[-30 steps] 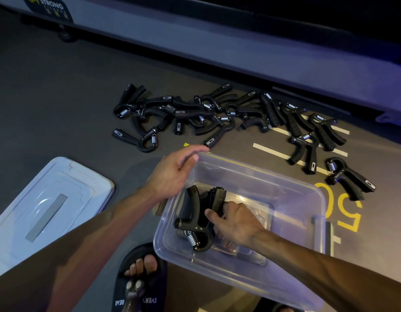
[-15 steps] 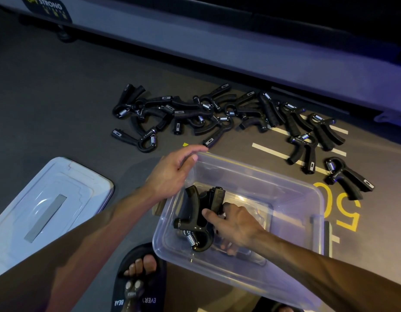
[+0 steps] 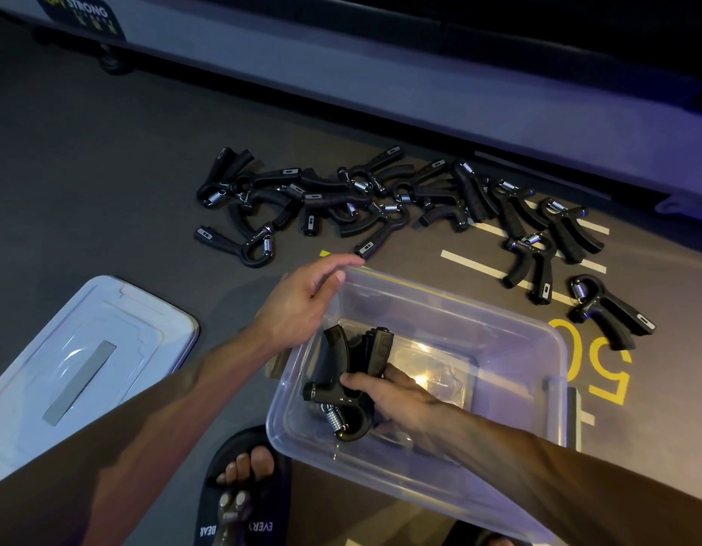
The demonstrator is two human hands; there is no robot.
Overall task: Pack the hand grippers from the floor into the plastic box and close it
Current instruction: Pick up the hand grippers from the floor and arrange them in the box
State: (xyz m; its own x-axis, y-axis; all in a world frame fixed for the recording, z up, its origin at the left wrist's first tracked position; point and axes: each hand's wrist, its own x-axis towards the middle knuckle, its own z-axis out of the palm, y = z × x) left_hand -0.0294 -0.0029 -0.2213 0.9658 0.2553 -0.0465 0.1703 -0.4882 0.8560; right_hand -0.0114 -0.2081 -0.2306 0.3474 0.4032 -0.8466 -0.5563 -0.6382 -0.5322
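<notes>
The hand gripper (image 3: pixel 347 382) I held sat inside the clear plastic box (image 3: pixel 554 372), at its left end, handles pointing away from me and its coiled spring toward the near wall. My right hand (image 3: pixel 396 396) was down in the box, fingers closed around the gripper's handle just above the spring. At least one more black gripper seemed to lie beneath it, though I could not tell how many. My left hand (image 3: pixel 298 305) rested on the box's far left corner, fingers loosely curled over the rim and gripping nothing else.

The box stood open on the dark floor (image 3: pixel 105 171). Beyond it, the remaining hand grippers (image 3: pixel 341 199) lay scattered in a loose row, some overlapping in a tangle at the left, others spread apart to the right across white floor stripes (image 3: pixel 471 264) and beside a yellow painted number (image 3: pixel 601 360). The translucent lid (image 3: pixel 77 364) lay flat on the floor well to the left of the box. My sandalled foot (image 3: pixel 243 478) was just beside the box's near left corner. A long pale machine base (image 3: pixel 380 76) ran along the far edge.
</notes>
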